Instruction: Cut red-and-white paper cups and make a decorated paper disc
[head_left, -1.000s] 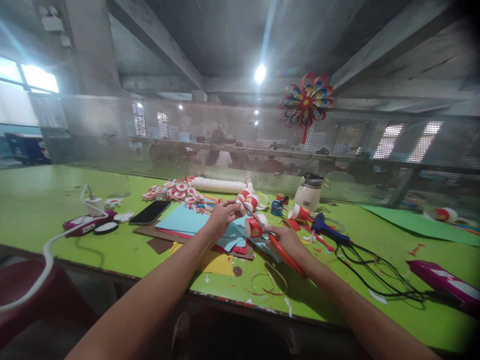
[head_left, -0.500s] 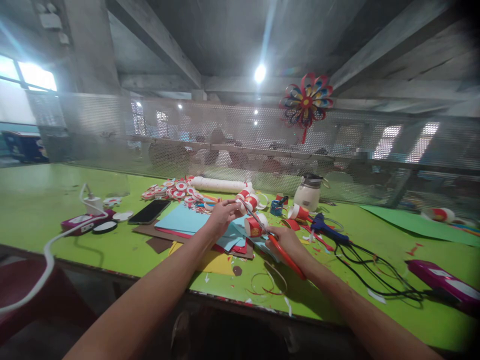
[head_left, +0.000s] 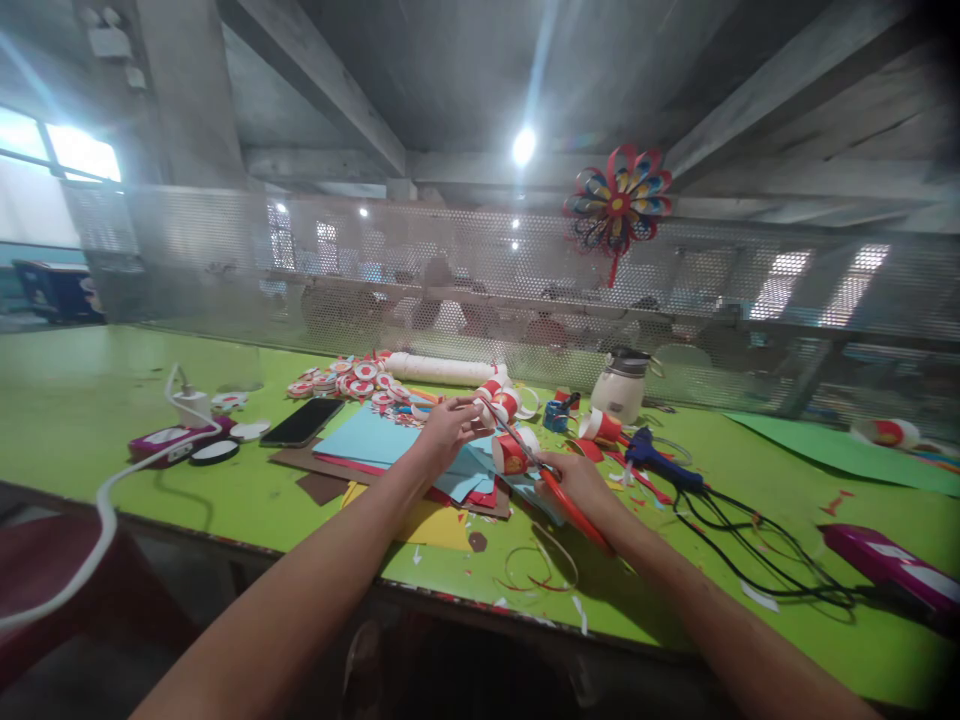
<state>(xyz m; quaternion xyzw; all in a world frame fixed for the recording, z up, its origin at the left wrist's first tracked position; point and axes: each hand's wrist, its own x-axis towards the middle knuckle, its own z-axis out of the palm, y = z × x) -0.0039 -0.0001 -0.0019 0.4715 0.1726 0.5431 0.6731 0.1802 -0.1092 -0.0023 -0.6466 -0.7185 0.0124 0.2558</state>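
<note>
My right hand (head_left: 574,485) is closed around the red handles of a pair of scissors (head_left: 570,510), whose metal blades point up and left toward my other hand. My left hand (head_left: 450,430) has its fingers bent together at the blade tips. It pinches a small pale piece, too unclear to name, in front of several red and white paper cups (head_left: 507,403). Just below the blades lies another red paper cup (head_left: 510,455) on its side. Blue paper sheets (head_left: 367,436) are stacked under my left hand, over red, brown and yellow sheets.
A blue glue gun (head_left: 660,460) with black cables lies to the right, near a kettle (head_left: 621,385). To the left are a phone (head_left: 304,422) and a purple power strip (head_left: 180,443). Cut discs (head_left: 364,372) and a white roll (head_left: 446,370) lie along the perforated screen (head_left: 420,260).
The scene has shifted slightly to the right in view. Both hands and the scissors keep almost the same position over the table.
</note>
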